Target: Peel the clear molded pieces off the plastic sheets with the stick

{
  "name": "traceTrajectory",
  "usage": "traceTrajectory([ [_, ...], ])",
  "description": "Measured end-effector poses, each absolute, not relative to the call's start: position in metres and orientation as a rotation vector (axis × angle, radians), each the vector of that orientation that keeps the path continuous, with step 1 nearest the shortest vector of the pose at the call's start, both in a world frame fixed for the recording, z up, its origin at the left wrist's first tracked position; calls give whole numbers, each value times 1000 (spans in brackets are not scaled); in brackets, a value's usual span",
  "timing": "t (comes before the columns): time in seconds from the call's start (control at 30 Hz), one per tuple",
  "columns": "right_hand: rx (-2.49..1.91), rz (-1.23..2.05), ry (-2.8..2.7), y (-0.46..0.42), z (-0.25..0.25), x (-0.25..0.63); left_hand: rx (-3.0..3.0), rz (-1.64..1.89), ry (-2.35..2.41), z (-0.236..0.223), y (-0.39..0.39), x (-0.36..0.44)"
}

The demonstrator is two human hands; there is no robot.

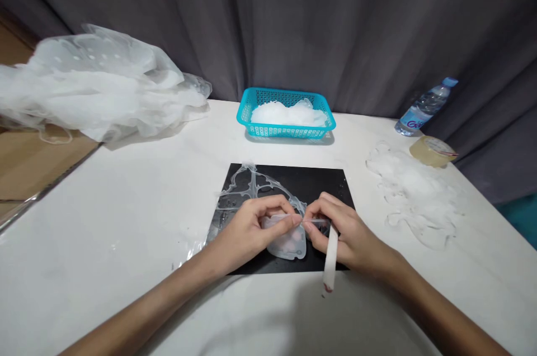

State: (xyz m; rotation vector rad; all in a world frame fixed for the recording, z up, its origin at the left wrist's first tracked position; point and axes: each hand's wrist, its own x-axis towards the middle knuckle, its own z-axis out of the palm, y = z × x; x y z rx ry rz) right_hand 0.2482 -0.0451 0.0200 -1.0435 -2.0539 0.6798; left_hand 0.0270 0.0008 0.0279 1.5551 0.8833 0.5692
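My left hand (262,224) is closed on a small translucent plastic piece (289,244) with rounded corners, holding it above a black mat (310,177). Thumb and fingertips of my right hand (339,227) pinch together at the piece's right edge, touching or nearly touching the left fingertips. A slim tool with a white handle (330,261) is held in my right hand; its handle end, marked red, points down toward me. Its tip is too small to make out. Behind my left hand, a translucent cut-out plastic frame (254,183) lies across the mat's left side.
A blue basket (289,132) at the back holds white translucent pieces. Bundled translucent sheets (113,88) are heaped at the left by a cardboard box (37,166). On the right are a water bottle (423,110), a tape roll (432,152) and loose plastic scraps (415,188).
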Motion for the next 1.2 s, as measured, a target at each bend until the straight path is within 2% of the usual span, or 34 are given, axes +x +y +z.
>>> traceTrajectory([
  [0.23,-980,107,-2246,-44,15,241,1477,588,894,21,-6,31],
  [0.37,-927,-104,-2294,-47,15,237,1478,737,1048,13,8,26],
  [0.5,-971,-31,-2214,-46,19,245,1424,821,1099,16,25,18],
  [0.7,-1414,23,-2020,-31,20,272,1388,719,826,28,11,19],
  [0.9,-1123,250,-1985,-44,29,253,1357,785,709,29,-1,20],
  [1.2,-926,-15,-1911,-58,21,240,1434,843,597,38,-9,14],
])
